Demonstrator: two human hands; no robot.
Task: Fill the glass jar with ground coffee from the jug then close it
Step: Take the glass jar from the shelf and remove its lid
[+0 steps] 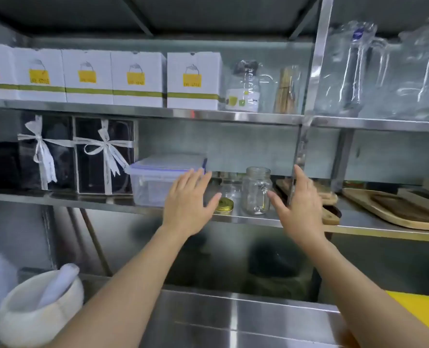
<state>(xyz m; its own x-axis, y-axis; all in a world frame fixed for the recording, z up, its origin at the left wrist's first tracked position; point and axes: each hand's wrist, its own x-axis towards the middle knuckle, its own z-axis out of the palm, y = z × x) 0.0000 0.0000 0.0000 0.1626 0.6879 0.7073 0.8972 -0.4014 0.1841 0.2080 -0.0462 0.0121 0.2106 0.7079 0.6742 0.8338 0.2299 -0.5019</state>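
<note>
On the shelf (246,218), the upright jar (255,190) stands between both open, empty hands, right hand (299,204) nearer than left hand (189,204).

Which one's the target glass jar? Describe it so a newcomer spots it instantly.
Find the steel shelf the two hands reach toward, the middle tier. Between the left hand and right hand stands the glass jar, upright, empty and lidless. Unlike the rectangular plastic container on its left, it is round, with a side handle, and a gold lid lies beside it.
</note>
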